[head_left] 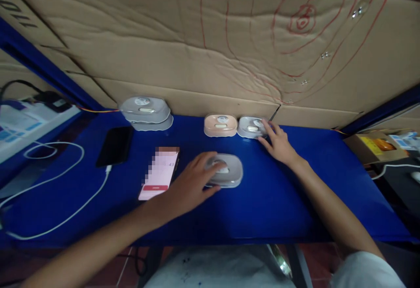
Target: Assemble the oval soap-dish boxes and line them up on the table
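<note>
My left hand (198,178) is closed around the left end of a grey soap box (233,172) with a clear lid, in the middle of the blue table. Its thumb lies along the near side and a finger reaches over the lid. Farther back, a second grey soap box (248,127) stands against the cardboard. At its right end my right hand (277,143) has its fingers spread, fingertips over the edge of the lid and thumb at the front corner. A peach soap box (220,126) sits directly left of that one. Round stickers show on the lids.
Two stacked grey soap boxes (146,112) stand at the back left. A lit phone (160,174) lies left of my left hand, and a dark phone (114,146) with a white cable (85,211) lies beyond it. A cardboard wall (164,52) closes off the rear.
</note>
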Tool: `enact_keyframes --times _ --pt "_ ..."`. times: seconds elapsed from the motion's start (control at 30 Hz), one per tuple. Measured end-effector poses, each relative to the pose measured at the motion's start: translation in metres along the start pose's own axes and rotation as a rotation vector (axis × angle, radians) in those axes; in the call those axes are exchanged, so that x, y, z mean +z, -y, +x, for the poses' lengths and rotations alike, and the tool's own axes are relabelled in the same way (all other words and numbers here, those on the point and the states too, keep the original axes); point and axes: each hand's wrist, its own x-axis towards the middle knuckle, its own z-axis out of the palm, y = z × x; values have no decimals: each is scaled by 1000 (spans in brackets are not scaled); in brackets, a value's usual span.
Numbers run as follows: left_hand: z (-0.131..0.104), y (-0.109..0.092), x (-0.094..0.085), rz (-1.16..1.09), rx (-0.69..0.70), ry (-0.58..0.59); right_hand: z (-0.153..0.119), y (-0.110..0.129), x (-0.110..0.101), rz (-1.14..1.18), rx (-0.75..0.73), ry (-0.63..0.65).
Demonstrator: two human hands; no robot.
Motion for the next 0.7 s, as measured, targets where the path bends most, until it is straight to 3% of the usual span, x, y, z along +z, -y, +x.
enact_keyframes --times 0.1,0.2,0.27,0.4,0.5,0.7 --pt "0 -20 17 -72 -14 5 -14 49 -11 119 -104 -20" --pt "8 -21 27 -108 -71 -34 -43 88 -21 341 -400 222" --pt "11 -14 30 -180 -76 -27 -59 102 -23 409 -469 322" --pt "10 0 33 -362 -82 -8 -66 99 -19 576 -394 310" --pt "7 3 34 -351 -125 -24 -58 84 -16 738 -325 289" --pt "5 -5 35 -271 -104 8 -53 62 -4 393 -133 77"
